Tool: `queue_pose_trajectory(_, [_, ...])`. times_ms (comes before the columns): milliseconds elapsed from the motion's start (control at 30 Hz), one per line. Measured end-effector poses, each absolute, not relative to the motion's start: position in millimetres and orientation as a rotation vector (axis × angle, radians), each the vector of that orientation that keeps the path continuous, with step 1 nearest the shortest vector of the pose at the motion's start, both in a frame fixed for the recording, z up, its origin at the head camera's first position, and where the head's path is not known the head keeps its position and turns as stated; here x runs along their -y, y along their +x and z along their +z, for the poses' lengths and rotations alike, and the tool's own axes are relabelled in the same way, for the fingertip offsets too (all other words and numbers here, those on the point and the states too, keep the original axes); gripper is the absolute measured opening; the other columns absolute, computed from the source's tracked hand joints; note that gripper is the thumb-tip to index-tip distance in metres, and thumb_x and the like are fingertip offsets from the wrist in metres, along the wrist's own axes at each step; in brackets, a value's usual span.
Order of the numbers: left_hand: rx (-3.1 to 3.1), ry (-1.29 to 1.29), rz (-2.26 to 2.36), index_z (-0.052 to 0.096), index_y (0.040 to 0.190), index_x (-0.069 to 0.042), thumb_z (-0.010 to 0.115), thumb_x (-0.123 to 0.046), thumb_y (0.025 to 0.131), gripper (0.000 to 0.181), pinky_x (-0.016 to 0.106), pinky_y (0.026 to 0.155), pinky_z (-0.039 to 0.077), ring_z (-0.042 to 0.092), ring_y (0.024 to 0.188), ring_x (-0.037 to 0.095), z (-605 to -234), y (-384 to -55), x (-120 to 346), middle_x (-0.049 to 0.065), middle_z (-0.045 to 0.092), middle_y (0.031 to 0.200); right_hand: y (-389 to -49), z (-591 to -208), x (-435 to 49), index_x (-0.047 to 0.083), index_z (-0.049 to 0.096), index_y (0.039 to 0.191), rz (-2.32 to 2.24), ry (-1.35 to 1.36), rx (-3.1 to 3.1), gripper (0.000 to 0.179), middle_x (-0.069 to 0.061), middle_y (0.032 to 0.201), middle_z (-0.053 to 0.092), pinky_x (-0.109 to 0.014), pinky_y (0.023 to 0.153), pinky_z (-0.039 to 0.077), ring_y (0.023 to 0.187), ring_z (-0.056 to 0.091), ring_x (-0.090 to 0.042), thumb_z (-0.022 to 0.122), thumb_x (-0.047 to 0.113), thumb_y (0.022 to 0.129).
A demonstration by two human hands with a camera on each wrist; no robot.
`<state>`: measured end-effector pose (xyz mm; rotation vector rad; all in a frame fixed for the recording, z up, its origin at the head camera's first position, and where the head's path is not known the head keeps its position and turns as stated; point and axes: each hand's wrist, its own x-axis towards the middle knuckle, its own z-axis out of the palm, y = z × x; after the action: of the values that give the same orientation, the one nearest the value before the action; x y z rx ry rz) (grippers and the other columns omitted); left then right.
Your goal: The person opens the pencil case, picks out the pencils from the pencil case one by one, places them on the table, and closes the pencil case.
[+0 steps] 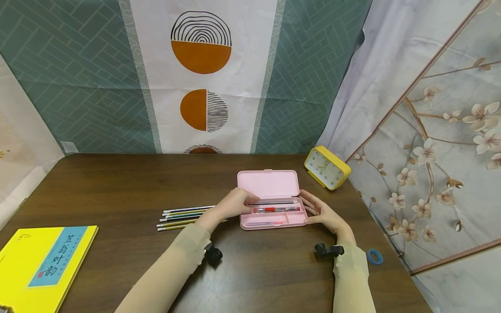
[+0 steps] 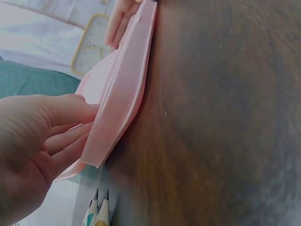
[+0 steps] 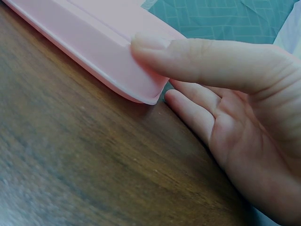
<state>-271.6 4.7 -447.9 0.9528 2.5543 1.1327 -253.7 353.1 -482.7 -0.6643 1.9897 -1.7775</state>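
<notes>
A pink pencil case (image 1: pixel 268 183) lies with its lid raised on the brown table. Dark pencils (image 1: pixel 274 202), a red pen (image 1: pixel 274 209) and a slim pinkish stick (image 1: pixel 266 223) rest in its compartments. My left hand (image 1: pixel 232 203) holds the case's left end, its thumb at the rim in the left wrist view and its fingertips partly hidden. At the right end my right hand (image 1: pixel 326 216) steadies the case, thumb against the front corner and fingers along the side. Several striped pencils (image 1: pixel 180 214) lie left of the case, partly behind my left wrist.
A yellow alarm clock (image 1: pixel 328 167) stands at the back right. A yellow book (image 1: pixel 43 261) with a blue label lies at the left. Near the right edge of the table is a blue ring, like a tape roll (image 1: pixel 374 256). Patterned cloths hang behind and beside the table.
</notes>
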Motion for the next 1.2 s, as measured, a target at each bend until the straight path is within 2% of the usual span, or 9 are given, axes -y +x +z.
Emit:
queue_pose_trajectory(333, [-2.606, 0.961, 1.090, 0.071, 0.115, 0.000, 0.069, 0.001, 0.085, 0.030, 0.036, 0.088, 0.056, 0.071, 0.099, 0.022, -446.3, -271.5, -11.3, 0.013, 0.074, 0.106, -254.4, -484.0, -352.3, -0.002, 0.005, 0.155, -1.778, -0.670, -1.995, 0.101, -0.026, 0.161, -0.002, -0.014, 0.106, 0.037, 0.138, 0.032, 0.006, 0.073, -0.006, 0.080])
queue_pose_trajectory(767, [-2.655, 0.938, 0.984, 0.071, 0.115, -0.001, 0.066, 0.005, 0.086, 0.031, 0.036, 0.090, 0.055, 0.070, 0.100, 0.021, -444.7, -270.7, -17.4, 0.011, 0.074, 0.107, -255.5, -485.9, -354.5, -0.002, 0.007, 0.155, -1.772, -0.660, -2.016, 0.100, -0.025, 0.162, -0.001, -0.013, 0.106, 0.036, 0.140, 0.031, 0.003, 0.072, -0.009, 0.080])
queue_pose_trajectory(1033, [-2.783, 0.970, 0.929, 0.075, 0.106, 0.000, 0.066, 0.008, 0.083, 0.027, 0.036, 0.086, 0.056, 0.071, 0.093, 0.020, -449.3, -270.7, -22.8, 0.009, 0.076, 0.095, -253.5, -483.9, -352.7, -0.002, 0.006, 0.155, -1.775, -0.658, -2.008, 0.102, -0.025, 0.161, -0.001, -0.014, 0.106, 0.037, 0.137, 0.033, 0.006, 0.074, -0.004, 0.080])
queue_pose_trajectory(1200, [-2.836, 0.972, 0.880, 0.075, 0.105, 0.000, 0.068, 0.006, 0.083, 0.024, 0.035, 0.087, 0.056, 0.072, 0.094, 0.020, -450.0, -270.2, -24.4, 0.010, 0.076, 0.096, -254.1, -483.4, -353.1, -0.001, 0.006, 0.156, -1.774, -0.654, -2.010, 0.102, -0.025, 0.162, 0.000, -0.014, 0.106, 0.037, 0.137, 0.033, 0.006, 0.074, -0.004, 0.079])
